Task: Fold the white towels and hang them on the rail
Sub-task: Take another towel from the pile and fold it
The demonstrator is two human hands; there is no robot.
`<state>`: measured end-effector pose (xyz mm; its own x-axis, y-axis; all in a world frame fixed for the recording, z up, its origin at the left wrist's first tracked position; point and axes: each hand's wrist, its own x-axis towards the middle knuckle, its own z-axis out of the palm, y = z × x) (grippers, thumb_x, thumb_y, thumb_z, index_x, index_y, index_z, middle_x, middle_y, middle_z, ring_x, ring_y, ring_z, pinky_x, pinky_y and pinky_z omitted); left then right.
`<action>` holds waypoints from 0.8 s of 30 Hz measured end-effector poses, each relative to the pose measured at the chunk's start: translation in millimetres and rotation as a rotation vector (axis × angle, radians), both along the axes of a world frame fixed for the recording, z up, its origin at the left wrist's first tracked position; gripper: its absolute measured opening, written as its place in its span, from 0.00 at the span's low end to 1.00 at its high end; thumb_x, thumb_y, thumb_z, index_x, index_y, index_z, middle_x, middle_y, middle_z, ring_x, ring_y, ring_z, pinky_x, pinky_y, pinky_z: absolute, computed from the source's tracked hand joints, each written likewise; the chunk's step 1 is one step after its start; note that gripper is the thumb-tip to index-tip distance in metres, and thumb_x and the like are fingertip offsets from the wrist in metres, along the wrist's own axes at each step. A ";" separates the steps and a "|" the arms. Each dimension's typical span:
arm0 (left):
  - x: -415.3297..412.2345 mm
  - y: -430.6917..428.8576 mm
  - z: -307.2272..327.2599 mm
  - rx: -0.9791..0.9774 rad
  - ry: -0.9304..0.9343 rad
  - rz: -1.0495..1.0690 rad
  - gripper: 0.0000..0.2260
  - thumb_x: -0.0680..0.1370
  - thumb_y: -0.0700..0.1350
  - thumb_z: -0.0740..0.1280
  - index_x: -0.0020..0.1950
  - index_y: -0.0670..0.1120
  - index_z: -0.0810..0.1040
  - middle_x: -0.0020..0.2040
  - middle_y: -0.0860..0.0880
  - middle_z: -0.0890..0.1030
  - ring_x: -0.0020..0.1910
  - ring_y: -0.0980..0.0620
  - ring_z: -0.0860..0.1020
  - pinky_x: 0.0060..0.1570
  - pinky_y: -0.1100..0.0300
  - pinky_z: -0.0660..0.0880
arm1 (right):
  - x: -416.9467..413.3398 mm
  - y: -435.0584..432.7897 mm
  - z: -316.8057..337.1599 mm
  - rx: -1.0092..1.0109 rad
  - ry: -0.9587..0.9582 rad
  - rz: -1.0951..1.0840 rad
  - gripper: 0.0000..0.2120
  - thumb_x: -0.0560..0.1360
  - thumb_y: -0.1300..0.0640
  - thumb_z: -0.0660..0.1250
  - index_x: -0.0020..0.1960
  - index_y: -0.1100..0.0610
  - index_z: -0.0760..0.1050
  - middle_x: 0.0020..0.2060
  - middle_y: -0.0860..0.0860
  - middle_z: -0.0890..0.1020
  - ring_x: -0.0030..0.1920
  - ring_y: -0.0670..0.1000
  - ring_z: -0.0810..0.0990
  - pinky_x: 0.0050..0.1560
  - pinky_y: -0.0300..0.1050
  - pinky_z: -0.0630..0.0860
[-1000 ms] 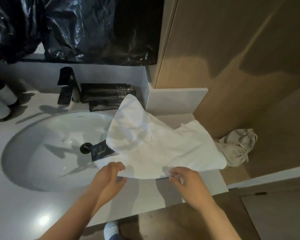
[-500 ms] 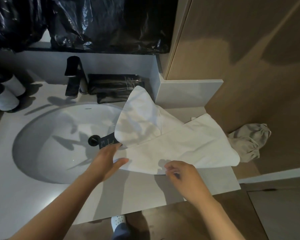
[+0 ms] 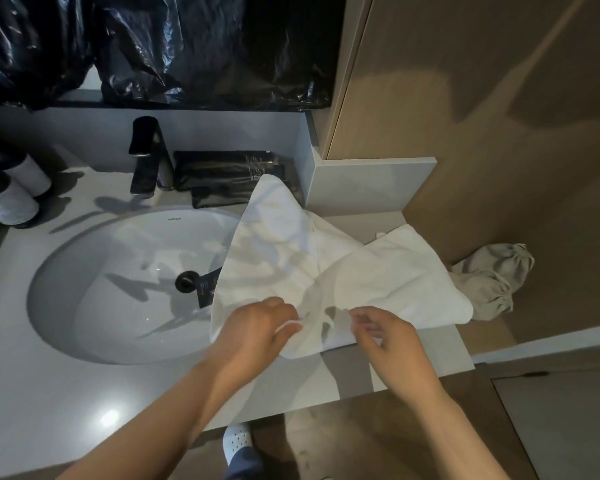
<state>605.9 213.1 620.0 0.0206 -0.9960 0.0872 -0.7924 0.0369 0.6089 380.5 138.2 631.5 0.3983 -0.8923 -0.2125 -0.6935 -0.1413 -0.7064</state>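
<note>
A white towel point(image 3: 326, 268) lies spread and rumpled over the right side of the sink and the counter, one corner pointing up toward the back wall. My left hand point(image 3: 257, 327) grips the towel's near edge, fingers curled into the cloth. My right hand point(image 3: 385, 337) pinches the same near edge a little to the right. No rail is in view.
The white oval sink point(image 3: 118, 289) has a black drain and a black tap point(image 3: 146, 157) behind it. Black packets point(image 3: 222, 171) lie at the back. Two bottles point(image 3: 7, 192) stand far left. A beige cloth point(image 3: 489, 278) hangs off the counter's right end. Wooden wall on the right.
My left hand has moved right from the towel's left edge and now grips the near edge close to my right hand. The near edge has bunched up between the hands.
</note>
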 end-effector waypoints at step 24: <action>-6.0 66.5 13.9 0.165 -0.076 0.119 0.12 0.76 0.53 0.69 0.55 0.47 0.82 0.45 0.50 0.78 0.44 0.51 0.76 0.45 0.58 0.73 | 29.9 12.8 -2.3 -0.247 0.230 0.662 0.19 0.80 0.53 0.63 0.70 0.48 0.71 0.77 0.47 0.61 0.78 0.47 0.51 0.74 0.43 0.53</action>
<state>599.9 279.6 633.9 0.1384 -0.9879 -0.0706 -0.8290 -0.1546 0.5374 410.4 150.9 629.2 0.8390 -0.5136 -0.1797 -0.5347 -0.7172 -0.4469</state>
